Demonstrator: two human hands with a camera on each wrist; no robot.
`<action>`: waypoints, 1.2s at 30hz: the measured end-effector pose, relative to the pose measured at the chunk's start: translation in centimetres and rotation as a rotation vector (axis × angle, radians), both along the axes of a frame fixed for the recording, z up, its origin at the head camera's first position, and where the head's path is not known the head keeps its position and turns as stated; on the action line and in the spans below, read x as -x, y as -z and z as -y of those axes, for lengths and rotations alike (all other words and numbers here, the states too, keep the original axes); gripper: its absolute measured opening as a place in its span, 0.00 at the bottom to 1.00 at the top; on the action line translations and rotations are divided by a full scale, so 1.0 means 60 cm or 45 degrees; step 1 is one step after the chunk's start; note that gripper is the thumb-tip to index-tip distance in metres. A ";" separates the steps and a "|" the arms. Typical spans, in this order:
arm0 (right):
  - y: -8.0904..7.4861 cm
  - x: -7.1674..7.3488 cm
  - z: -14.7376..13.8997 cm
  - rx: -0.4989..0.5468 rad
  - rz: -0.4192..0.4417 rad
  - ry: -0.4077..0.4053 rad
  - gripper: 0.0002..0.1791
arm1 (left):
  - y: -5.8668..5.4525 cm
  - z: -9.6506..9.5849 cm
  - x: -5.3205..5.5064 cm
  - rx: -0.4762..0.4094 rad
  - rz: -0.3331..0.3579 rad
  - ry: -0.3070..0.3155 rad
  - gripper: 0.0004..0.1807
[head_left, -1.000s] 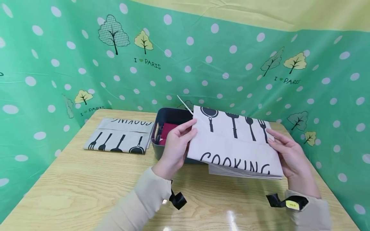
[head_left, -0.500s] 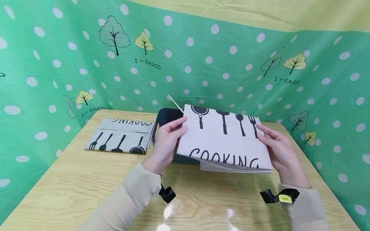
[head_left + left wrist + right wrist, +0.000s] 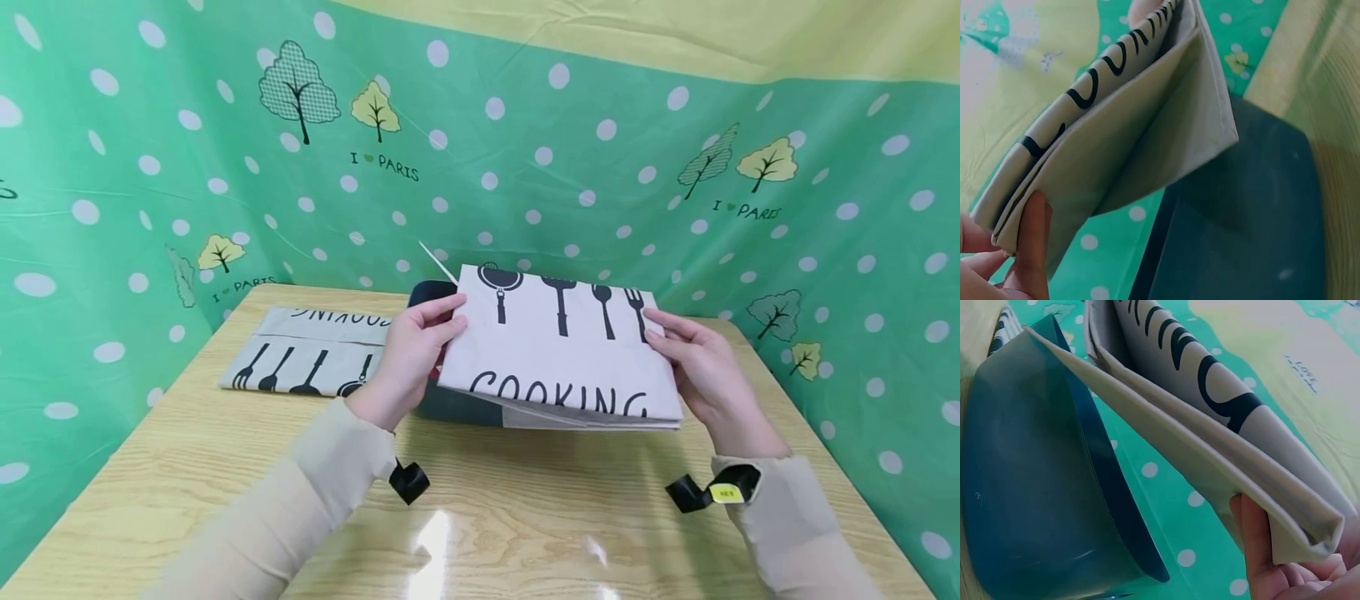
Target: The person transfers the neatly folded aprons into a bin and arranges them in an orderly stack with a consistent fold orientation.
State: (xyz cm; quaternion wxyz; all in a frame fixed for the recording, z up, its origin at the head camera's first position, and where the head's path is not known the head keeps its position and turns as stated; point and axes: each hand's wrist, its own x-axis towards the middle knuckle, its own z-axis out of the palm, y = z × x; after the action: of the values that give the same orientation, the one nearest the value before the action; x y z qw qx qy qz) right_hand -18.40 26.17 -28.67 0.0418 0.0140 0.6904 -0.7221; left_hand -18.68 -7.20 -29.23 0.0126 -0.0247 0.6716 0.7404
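Note:
Both hands hold up a folded white apron (image 3: 558, 350), printed with black kitchen utensils and the word COOKING; a thin white strap (image 3: 437, 262) sticks out at its far left corner. My left hand (image 3: 408, 350) pinches the left edge, thumb on top and fingers beneath. The right edge is pinched by my right hand (image 3: 701, 367) in the same way. In the left wrist view the apron's folded layers (image 3: 1129, 131) hang apart at the near side. Below and behind it stands a dark blue-grey bin (image 3: 1035, 475), its opening mostly hidden by the apron.
A second folded apron (image 3: 300, 362) with the same print lies on the wooden table (image 3: 225, 467), left of the bin. Behind the table hangs a green polka-dot curtain (image 3: 525, 200) with tree prints.
Both hands have carried the apron left and slightly away from me, so it covers more of the bin. The left forearm now overlaps part of the apron on the table.

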 end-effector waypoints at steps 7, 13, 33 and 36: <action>-0.020 0.013 0.019 -0.136 0.025 -0.005 0.36 | -0.010 0.021 0.015 0.139 0.050 0.027 0.21; -0.030 0.027 0.031 -0.206 0.050 -0.014 0.34 | -0.012 0.029 0.025 0.212 0.067 0.022 0.22; -0.051 0.077 0.058 -0.518 0.056 -0.009 0.29 | -0.023 0.047 0.071 0.304 0.064 0.049 0.23; -0.052 0.087 0.060 -0.541 0.073 0.006 0.29 | -0.027 0.047 0.077 0.322 0.051 0.058 0.23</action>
State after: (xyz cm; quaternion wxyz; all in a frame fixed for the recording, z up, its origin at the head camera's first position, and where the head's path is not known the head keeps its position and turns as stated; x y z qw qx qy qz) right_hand -23.63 22.56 -25.53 0.0559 0.0448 0.8256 -0.5596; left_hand -23.32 -10.05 -27.63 0.0395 -0.0256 0.7597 0.6486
